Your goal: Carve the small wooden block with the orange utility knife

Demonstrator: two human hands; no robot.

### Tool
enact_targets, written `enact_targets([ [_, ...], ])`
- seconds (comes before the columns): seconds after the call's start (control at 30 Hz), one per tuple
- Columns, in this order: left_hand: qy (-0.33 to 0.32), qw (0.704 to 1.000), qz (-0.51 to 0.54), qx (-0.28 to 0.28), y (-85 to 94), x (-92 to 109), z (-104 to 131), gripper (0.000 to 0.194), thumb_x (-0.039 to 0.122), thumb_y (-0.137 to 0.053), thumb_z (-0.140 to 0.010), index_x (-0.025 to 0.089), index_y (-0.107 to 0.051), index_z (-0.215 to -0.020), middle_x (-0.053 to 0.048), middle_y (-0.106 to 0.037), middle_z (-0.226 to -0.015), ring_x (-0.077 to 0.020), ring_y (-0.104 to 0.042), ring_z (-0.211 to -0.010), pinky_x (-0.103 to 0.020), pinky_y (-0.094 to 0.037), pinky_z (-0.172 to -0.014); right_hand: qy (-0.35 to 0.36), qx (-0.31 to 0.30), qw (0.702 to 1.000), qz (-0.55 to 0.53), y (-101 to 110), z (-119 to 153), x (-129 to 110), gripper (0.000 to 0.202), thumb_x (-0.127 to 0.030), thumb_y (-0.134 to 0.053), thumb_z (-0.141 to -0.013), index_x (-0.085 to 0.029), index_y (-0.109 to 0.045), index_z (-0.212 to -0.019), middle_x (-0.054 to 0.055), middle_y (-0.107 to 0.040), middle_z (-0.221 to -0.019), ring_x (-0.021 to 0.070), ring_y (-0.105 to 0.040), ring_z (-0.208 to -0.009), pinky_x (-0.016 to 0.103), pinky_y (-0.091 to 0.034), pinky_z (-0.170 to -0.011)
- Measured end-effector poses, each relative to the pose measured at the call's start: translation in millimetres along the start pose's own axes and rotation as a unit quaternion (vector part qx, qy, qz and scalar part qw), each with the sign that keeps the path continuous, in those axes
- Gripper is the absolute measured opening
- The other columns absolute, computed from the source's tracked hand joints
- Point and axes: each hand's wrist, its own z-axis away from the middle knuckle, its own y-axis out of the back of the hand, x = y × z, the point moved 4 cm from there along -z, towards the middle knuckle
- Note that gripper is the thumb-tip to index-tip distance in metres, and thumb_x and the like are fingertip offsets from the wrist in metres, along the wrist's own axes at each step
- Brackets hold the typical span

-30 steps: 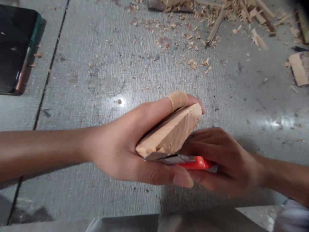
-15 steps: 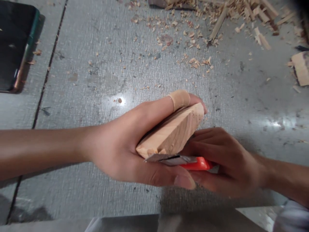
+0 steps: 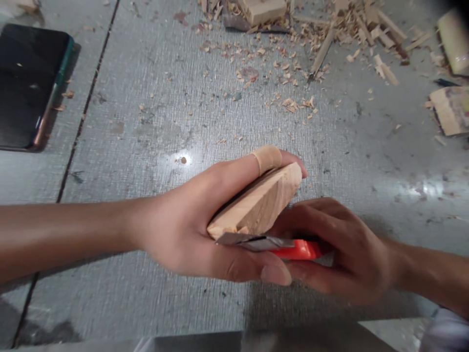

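Note:
My left hand (image 3: pixel 190 215) is wrapped round a pale wooden block (image 3: pixel 262 203) with angled cut faces, its thumb along the near side. A tan adhesive bandage (image 3: pixel 267 160) circles one of its fingers on the far side. In my right hand (image 3: pixel 340 249) is a utility knife (image 3: pixel 300 249) with a red-orange handle, mostly hidden by the fingers. The knife's metal blade (image 3: pixel 252 241) lies along the block's lower edge, between the wood and my left thumb, its tip pointing left.
A dark phone (image 3: pixel 31 88) lies at the upper left. Wood shavings (image 3: pixel 293 105) and offcuts are scattered at the back around a thin stick-like tool (image 3: pixel 322 54). Another wood piece (image 3: pixel 451 110) sits at the right on the grey table (image 3: pixel 146 142).
The view has shifted slightly, showing more of the table's back. The blade tip sits a little further left along the block. Both hands keep their holds.

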Motion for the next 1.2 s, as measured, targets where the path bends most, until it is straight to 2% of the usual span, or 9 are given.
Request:
enact_targets([
  [0.13,0.004,1.000,0.000,0.004,-1.2,-1,2,0.066,0.027,-0.083,-0.083,0.011,-0.048,-0.136,-0.003,-0.057,-0.108,-0.0157,-0.058,-0.087,-0.023,-0.052,-0.071,0.026,0.012,0.998,-0.051,1,0,0,0.008,-0.026,-0.060,-0.102,-0.023,-0.054,-0.098,-0.004,-0.056,-0.068,0.0144,-0.046,-0.056,0.030,-0.036,-0.056],
  [0.2,0.000,1.000,0.002,0.005,-2.1,-1,3,0.069,0.026,-0.083,-0.084,0.008,-0.045,-0.137,-0.005,-0.057,-0.108,-0.0150,-0.057,-0.086,-0.023,-0.052,-0.070,0.044,-0.001,0.997,-0.066,0,0,0,0.010,-0.027,-0.057,-0.104,-0.022,-0.056,-0.096,-0.002,-0.058,-0.070,0.0163,-0.050,-0.059,0.032,-0.038,-0.060],
  [0.37,-0.026,0.999,0.048,0.003,-4.9,-1,3,0.076,0.028,-0.087,-0.084,0.006,-0.037,-0.139,-0.005,-0.057,-0.099,-0.0163,-0.057,-0.084,-0.026,-0.052,-0.069,0.029,-0.038,0.997,-0.067,-2,0,3,0.015,-0.032,-0.051,-0.108,-0.021,-0.062,-0.108,0.001,-0.064,-0.075,0.0197,-0.061,-0.066,0.034,-0.043,-0.065],
  [0.53,-0.007,0.998,0.062,0.023,-5.1,-6,5,0.080,0.031,-0.093,-0.078,0.013,-0.042,-0.138,-0.005,-0.059,-0.098,-0.0177,-0.059,-0.083,-0.027,-0.053,-0.067,0.041,-0.033,0.997,-0.061,-2,0,1,0.010,-0.029,-0.053,-0.106,-0.021,-0.057,-0.101,0.000,-0.060,-0.071,0.0184,-0.048,-0.060,0.035,-0.036,-0.062],
  [0.67,-0.010,0.998,0.032,0.050,-3.7,-9,7,0.081,0.035,-0.093,-0.078,0.019,-0.046,-0.142,-0.007,-0.062,-0.108,-0.0210,-0.065,-0.091,-0.031,-0.059,-0.076,0.038,-0.034,0.997,-0.049,-1,-1,0,0.011,-0.026,-0.051,-0.106,-0.021,-0.054,-0.096,0.000,-0.055,-0.070,0.0185,-0.045,-0.061,0.035,-0.035,-0.062],
  [0.83,-0.026,0.997,0.007,0.073,-1.6,-9,8,0.072,0.041,-0.093,-0.077,0.021,-0.054,-0.134,-0.008,-0.065,-0.109,-0.0255,-0.066,-0.101,-0.032,-0.060,-0.077,0.027,-0.019,0.997,-0.076,0,-2,3,0.022,-0.033,-0.054,-0.106,-0.022,-0.051,-0.087,-0.003,-0.048,-0.067,0.0159,-0.039,-0.059,0.032,-0.028,-0.059],
  [0.97,-0.034,0.996,0.005,0.080,-1.0,-9,8,0.070,0.042,-0.093,-0.077,0.024,-0.057,-0.134,-0.004,-0.065,-0.106,-0.0214,-0.066,-0.093,-0.030,-0.059,-0.078,0.006,-0.032,0.996,-0.079,-1,-1,3,0.028,-0.038,-0.049,-0.110,-0.020,-0.055,-0.090,-0.002,-0.051,-0.069,0.0152,-0.043,-0.060,0.032,-0.029,-0.059],
  [1.07,-0.043,0.994,0.015,0.102,0.7,-11,8,0.070,0.042,-0.093,-0.077,0.025,-0.058,-0.136,-0.005,-0.064,-0.111,-0.0196,-0.064,-0.092,-0.029,-0.059,-0.080,0.004,-0.010,0.997,-0.082,1,-1,3,0.027,-0.038,-0.052,-0.109,-0.020,-0.054,-0.090,-0.004,-0.047,-0.068,0.0136,-0.040,-0.059,0.030,-0.029,-0.058],
  [1.2,-0.049,0.992,0.026,0.110,0.6,-12,10,0.080,0.037,-0.096,-0.075,0.024,-0.055,-0.142,-0.006,-0.063,-0.115,-0.0230,-0.064,-0.101,-0.031,-0.057,-0.083,-0.008,0.033,0.989,-0.141,3,-1,6,0.024,-0.033,-0.055,-0.108,-0.022,-0.048,-0.087,-0.006,-0.041,-0.069,0.0108,-0.037,-0.057,0.027,-0.028,-0.057],
])
